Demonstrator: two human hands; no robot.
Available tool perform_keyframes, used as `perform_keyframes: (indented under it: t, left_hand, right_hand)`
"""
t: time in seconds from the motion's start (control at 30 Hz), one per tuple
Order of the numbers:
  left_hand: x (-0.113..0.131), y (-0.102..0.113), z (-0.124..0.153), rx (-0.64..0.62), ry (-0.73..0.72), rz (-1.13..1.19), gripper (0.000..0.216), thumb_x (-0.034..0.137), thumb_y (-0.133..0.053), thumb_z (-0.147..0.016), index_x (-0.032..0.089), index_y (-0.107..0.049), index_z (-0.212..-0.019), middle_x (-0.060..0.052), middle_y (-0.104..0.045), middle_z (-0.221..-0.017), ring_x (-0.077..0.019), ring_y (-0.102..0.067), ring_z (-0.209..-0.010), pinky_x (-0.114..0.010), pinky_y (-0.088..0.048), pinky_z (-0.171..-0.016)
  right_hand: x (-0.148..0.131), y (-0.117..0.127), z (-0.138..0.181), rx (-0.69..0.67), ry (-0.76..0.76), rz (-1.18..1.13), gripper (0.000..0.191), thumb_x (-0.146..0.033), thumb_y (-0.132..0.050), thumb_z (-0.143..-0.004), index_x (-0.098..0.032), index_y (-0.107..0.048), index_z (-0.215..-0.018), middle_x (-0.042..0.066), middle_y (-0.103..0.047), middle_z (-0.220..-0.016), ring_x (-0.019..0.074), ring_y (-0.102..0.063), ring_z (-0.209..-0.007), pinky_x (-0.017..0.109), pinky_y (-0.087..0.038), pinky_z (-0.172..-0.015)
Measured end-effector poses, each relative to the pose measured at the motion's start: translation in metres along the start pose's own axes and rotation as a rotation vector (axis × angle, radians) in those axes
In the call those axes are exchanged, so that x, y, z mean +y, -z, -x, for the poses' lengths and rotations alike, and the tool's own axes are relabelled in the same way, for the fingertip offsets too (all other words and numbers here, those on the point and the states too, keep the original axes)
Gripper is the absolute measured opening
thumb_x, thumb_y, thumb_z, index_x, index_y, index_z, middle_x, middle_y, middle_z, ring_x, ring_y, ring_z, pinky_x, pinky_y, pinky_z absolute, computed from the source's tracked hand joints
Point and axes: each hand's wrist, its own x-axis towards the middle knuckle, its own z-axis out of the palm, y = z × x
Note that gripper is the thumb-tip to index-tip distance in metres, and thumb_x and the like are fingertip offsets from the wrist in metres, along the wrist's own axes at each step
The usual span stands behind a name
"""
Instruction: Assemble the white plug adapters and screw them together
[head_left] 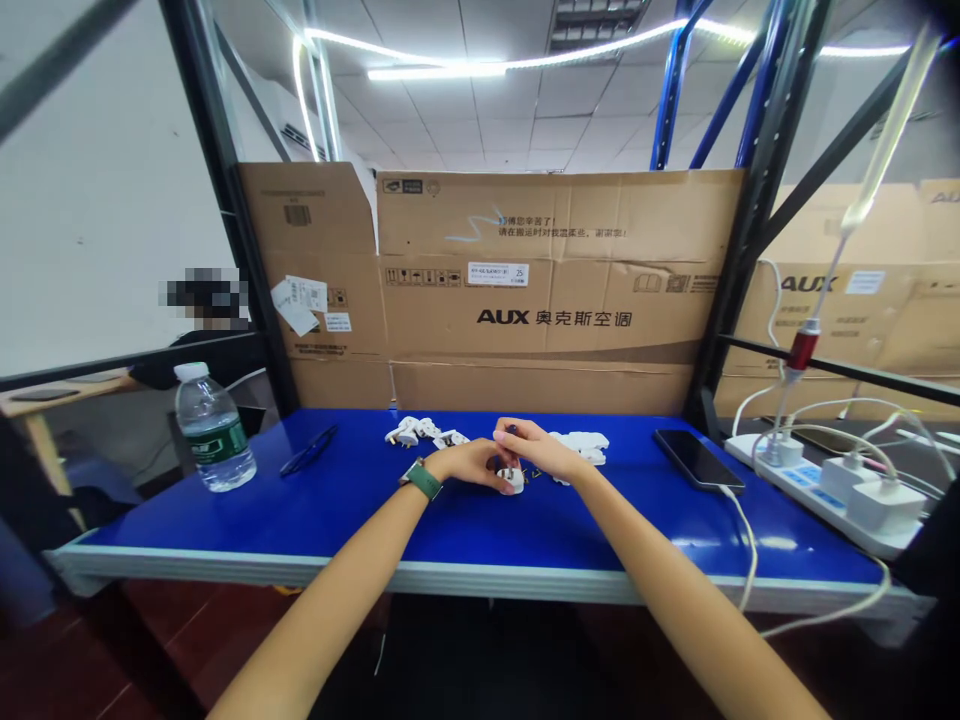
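Both hands meet at the middle of the blue table [247, 520]. My left hand [472, 464], with a green watch on its wrist, is closed around a small white plug [513, 480] that rests on the table. My right hand [529, 446] is curled over the top of the same plug, pinching a thin dark tool whose tip shows above the fingers. Several white plug parts [421, 433] lie just behind my left hand. More white parts [583, 445] lie behind my right hand.
A water bottle [214, 428] stands at the table's left, a dark pen [307, 452] beside it. A black phone [698, 459] on a white cable and a power strip [825, 487] with chargers lie at the right. Cardboard boxes [547, 290] wall the back. A person sits at far left.
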Motion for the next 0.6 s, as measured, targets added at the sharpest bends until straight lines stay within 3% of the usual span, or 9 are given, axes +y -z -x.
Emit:
perform_keyframes:
  t: [0.23, 0.43, 0.6]
  left_hand:
    - [0.006, 0.002, 0.002, 0.023, -0.012, -0.011, 0.046, 0.047, -0.081, -0.074, 0.019, -0.072, -0.109, -0.005, -0.071, -0.099, -0.0166, -0.063, -0.083, -0.025, -0.046, -0.073]
    - [0.011, 0.005, 0.003, 0.019, -0.046, -0.021, 0.048, 0.044, -0.082, -0.073, 0.018, -0.073, -0.113, -0.005, -0.072, -0.094, -0.0161, -0.063, -0.080, -0.024, -0.047, -0.070]
    - [0.013, 0.005, 0.003, 0.010, -0.050, -0.006, 0.050, 0.044, -0.082, -0.073, 0.016, -0.073, -0.114, -0.005, -0.072, -0.090, -0.0154, -0.063, -0.076, -0.024, -0.047, -0.069]
  right_hand:
    - [0.013, 0.003, -0.001, 0.050, -0.017, -0.119, 0.038, -0.058, -0.055, -0.093, -0.022, -0.045, -0.085, -0.004, -0.053, -0.067, 0.0113, -0.050, -0.055, 0.024, -0.040, -0.051]
    - [0.015, 0.005, -0.001, 0.101, -0.019, -0.170, 0.037, -0.058, -0.053, -0.093, -0.026, -0.036, -0.097, -0.010, -0.054, -0.056, 0.0116, -0.050, -0.046, 0.025, -0.045, -0.051]
    - [0.023, 0.007, -0.002, 0.098, -0.032, -0.253, 0.037, -0.055, -0.058, -0.091, -0.026, -0.036, -0.096, -0.007, -0.059, -0.062, 0.0144, -0.059, -0.056, 0.025, -0.048, -0.054]
